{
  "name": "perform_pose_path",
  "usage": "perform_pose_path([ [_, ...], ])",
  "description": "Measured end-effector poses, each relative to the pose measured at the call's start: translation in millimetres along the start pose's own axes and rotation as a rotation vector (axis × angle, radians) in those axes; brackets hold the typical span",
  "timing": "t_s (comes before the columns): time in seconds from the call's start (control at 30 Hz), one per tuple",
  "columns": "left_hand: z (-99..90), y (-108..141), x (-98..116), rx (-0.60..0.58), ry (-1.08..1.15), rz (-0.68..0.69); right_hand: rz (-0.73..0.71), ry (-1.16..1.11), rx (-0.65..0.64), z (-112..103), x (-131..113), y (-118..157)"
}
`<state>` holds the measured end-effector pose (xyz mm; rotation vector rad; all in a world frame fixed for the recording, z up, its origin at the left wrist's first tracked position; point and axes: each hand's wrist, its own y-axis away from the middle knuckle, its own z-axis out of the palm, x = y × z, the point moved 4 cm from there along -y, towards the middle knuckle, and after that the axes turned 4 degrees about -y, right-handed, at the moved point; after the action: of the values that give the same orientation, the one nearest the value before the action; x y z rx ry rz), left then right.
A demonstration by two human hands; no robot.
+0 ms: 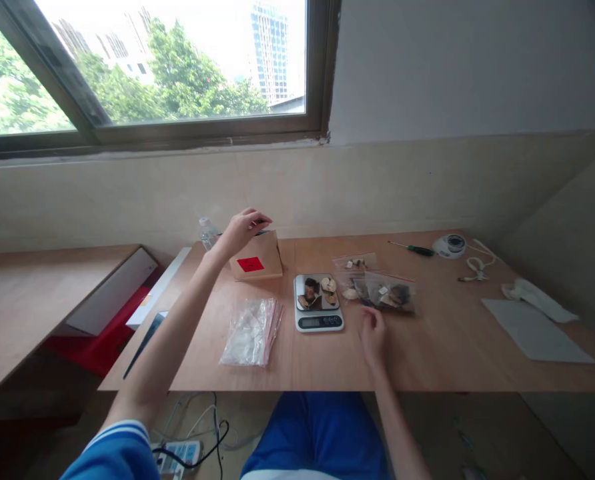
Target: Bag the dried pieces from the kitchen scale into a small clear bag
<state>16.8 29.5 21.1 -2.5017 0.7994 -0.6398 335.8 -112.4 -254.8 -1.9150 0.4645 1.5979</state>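
My left hand (247,225) is raised over the top of an open cardboard box (272,259) with a red label. Its fingers pinch a small dark piece (261,221). On the table right of the digital kitchen scale (320,324) rests my right hand (373,328), loosely curled, with nothing visible in it. Dark and pale dried slices (329,285) lie on the weighing plate. Just beyond my right hand are zip bags (392,293) of similar dried pieces. Empty clear zip bags (250,333) lie flat left of the scale.
A plastic bottle (207,232) stands behind the box. At the back right are a green-handled screwdriver (420,251) and a white dome camera (450,245) with its cable. A grey sheet (535,330) and a white cloth-like bundle (540,299) lie at the right. Cables (217,427) hang below the table.
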Motion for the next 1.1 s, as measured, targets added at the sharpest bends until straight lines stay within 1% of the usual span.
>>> perform_pose_path([
  [0.07, 28.4, 18, 12, 0.029, 0.098, 0.027, -0.008, -0.006, -0.001, 0, 1, -1],
  [0.13, 67.8, 42, 15, -0.002, 0.161, 0.033, -0.019, -0.014, -0.002, 0, 1, -1],
  [0.17, 89.8, 54, 13, -0.045, 0.196, 0.008, -0.02, -0.014, -0.003, 0, 2, -1],
  [0.23, 131.5, 77, 5, -0.121, 0.254, -0.103, -0.016, -0.007, 0.003, 1, 3, -1],
  [0.27, 150.1, 87, 0, -0.164, 0.28, -0.172, -0.014, -0.007, 0.008, 1, 4, -1],
  [0.3, 165.4, 96, -4, -0.179, 0.298, -0.258, -0.013, -0.01, 0.012, 1, 5, -1],
  [0.33, 176.8, 103, -7, -0.162, 0.293, -0.306, -0.014, -0.014, 0.013, 1, 5, -1],
  [0.4, 192.7, 112, -10, -0.137, 0.285, -0.372, -0.02, -0.022, 0.01, 2, 6, -1],
  [0.5, 202.0, 116, -11, -0.104, 0.268, -0.42, -0.029, -0.019, -0.004, 2, 6, -1],
  [0.6, 199.2, 121, -19, -0.072, 0.227, -0.469, -0.031, -0.023, 0.006, 2, 6, -1],
  [0.67, 195.2, 126, -26, -0.095, 0.203, -0.479, -0.026, -0.025, 0.006, 2, 6, -1],
  [0.73, 191.9, 132, -32, -0.151, 0.191, -0.464, -0.019, -0.02, -0.003, 2, 5, -1],
  [0.83, 188.8, 139, -33, -0.208, 0.176, -0.437, -0.016, -0.01, 0.003, 2, 4, 0],
  [0.97, 189.6, 142, -29, -0.209, 0.183, -0.449, -0.024, -0.019, -0.001, 3, 3, 0],
  [1.1, 189.5, 141, -32, -0.198, 0.245, -0.504, -0.028, -0.021, -0.009, 3, 3, 0],
])
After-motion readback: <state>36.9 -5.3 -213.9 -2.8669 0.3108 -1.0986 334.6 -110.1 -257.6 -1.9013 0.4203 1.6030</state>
